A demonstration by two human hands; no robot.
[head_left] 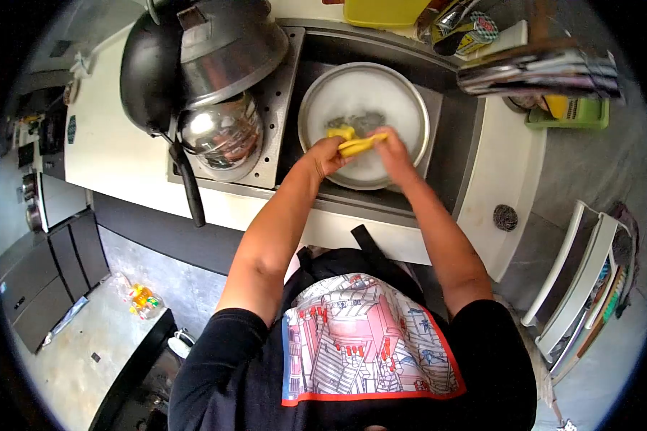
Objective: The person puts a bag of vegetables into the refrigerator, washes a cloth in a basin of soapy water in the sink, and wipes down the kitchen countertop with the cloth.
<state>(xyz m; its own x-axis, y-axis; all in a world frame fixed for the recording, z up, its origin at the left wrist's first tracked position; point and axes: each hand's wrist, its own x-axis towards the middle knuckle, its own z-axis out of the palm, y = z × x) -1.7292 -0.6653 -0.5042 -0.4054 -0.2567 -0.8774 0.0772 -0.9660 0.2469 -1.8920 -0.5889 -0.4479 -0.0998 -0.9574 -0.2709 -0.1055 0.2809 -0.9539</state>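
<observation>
Both my hands hold a soft, folded yellow cloth [357, 146] over a round metal basin [305, 118]. My left hand [326, 155] is closed around its left end. My right hand [393, 152], a little blurred, grips the right end with the fingers bent. Whitish, sudsy water [370, 90] fills the basin, with a darker patch where the foam is broken just beyond the cloth. The basin stands inside a dark sink [449, 154].
Left of the sink, a perforated metal drainboard [272, 118] bears a shiny metal bowl [223, 136], a large pot [230, 50] and a black wok whose handle [187, 183] overhangs the counter. A steel scrubber [505, 218] lies at right, near a green tray [589, 115].
</observation>
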